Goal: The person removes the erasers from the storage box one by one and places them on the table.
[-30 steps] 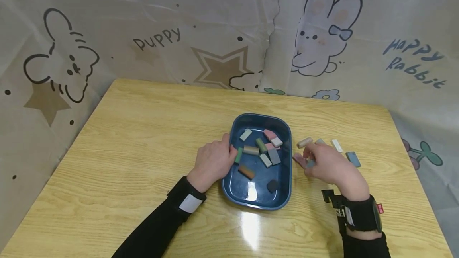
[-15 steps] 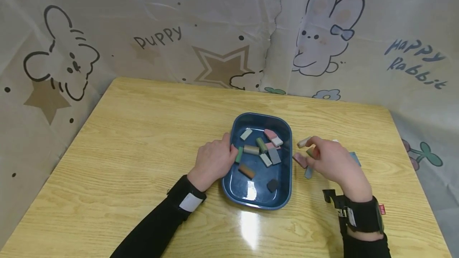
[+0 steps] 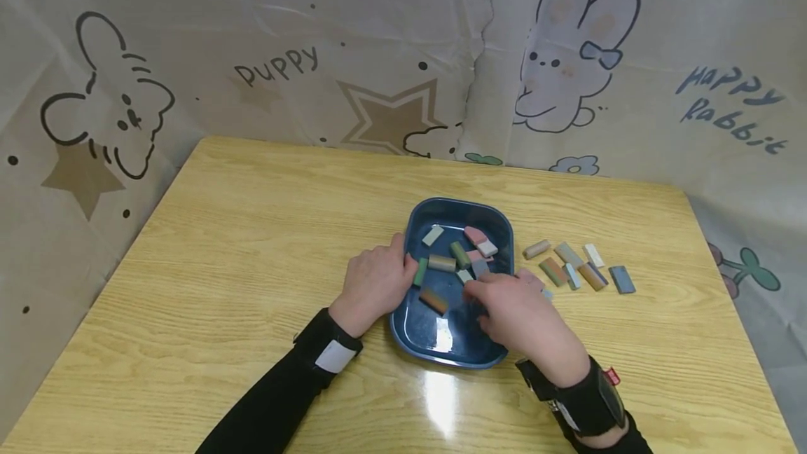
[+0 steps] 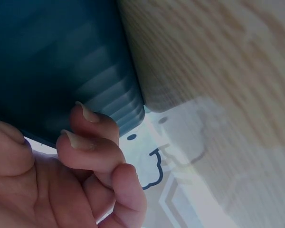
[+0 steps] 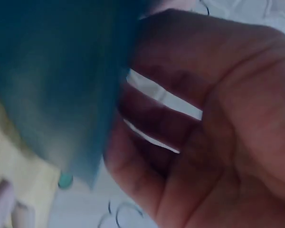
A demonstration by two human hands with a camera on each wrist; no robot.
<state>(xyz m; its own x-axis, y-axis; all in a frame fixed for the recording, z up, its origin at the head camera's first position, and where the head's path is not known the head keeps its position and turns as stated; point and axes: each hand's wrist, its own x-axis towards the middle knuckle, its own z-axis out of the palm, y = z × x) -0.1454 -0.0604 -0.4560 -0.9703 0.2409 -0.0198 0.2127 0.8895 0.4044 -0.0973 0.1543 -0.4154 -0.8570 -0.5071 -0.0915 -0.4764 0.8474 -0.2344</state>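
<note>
A dark blue tray with raised sides holds several small coloured blocks, among them a brown one, a green one and a pale one. My left hand grips its left wall. In the left wrist view, curled fingers lie against the ribbed outer side. My right hand reaches over the right wall, bent fingers low among the blocks. Its fingertips are hidden in the right wrist view behind the tray wall, so I cannot tell whether they hold a block.
Right of the tray lie several more blocks on the wooden table, including an orange-green one, a white one and a blue one. A pink block sits close to the right wall. A printed curtain hangs behind.
My right hand has moved left from the loose blocks to over the tray, uncovering several blocks on the table. It now hides the dark block in the tray. My left hand has stayed put.
</note>
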